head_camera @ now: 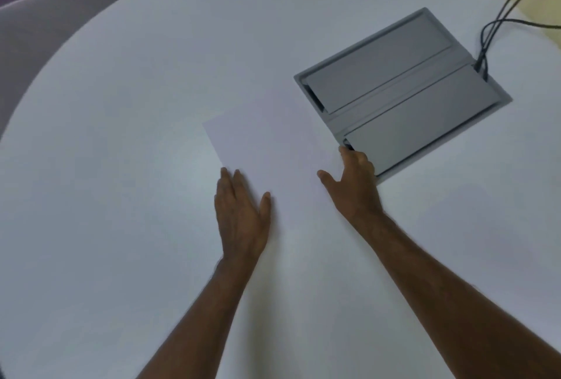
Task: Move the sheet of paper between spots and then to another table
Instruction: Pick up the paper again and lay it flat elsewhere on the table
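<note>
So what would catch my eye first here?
Probably the two bare hands, the left hand lying flat and the right hand spread, at either side of a sheet of paper that nearly blends into the round white table. Next, the grey cable box set into the tabletop at right, with black cables running out.

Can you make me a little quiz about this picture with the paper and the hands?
1. True or false: the sheet of paper lies flat on the white table.
2. Which hand is nearer the grey cable box: A) left hand B) right hand?
3. What runs into the box's far corner?

Key: 1 true. 2 B. 3 Black cables.
</note>
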Tool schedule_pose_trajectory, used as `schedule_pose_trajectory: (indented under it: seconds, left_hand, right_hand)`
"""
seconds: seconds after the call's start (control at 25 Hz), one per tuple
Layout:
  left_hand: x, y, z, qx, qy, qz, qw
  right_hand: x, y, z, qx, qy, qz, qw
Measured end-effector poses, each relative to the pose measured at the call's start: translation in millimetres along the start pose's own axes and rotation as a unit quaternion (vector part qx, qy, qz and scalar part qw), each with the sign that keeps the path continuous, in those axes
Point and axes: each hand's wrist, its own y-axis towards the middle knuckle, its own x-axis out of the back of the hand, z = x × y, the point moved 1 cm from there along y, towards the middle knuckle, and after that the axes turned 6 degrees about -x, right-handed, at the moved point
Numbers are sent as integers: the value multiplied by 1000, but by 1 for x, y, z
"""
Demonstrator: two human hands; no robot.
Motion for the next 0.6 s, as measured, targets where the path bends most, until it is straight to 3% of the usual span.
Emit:
schedule_pose_trajectory:
  seconds: [0.12, 0.32, 0.6]
  left_hand:
    - [-12, -3, 4, -14, 47, 18, 999]
    - [-22, -3, 15, -26, 80, 9, 996]
    - [-27, -5, 13, -32, 98, 4, 995]
  right_hand:
    - [-9, 5, 3, -9, -53, -9, 999]
    - [-16, 6, 8, -3, -17, -24, 1000]
    - [-17, 0, 10, -28, -68, -28, 997]
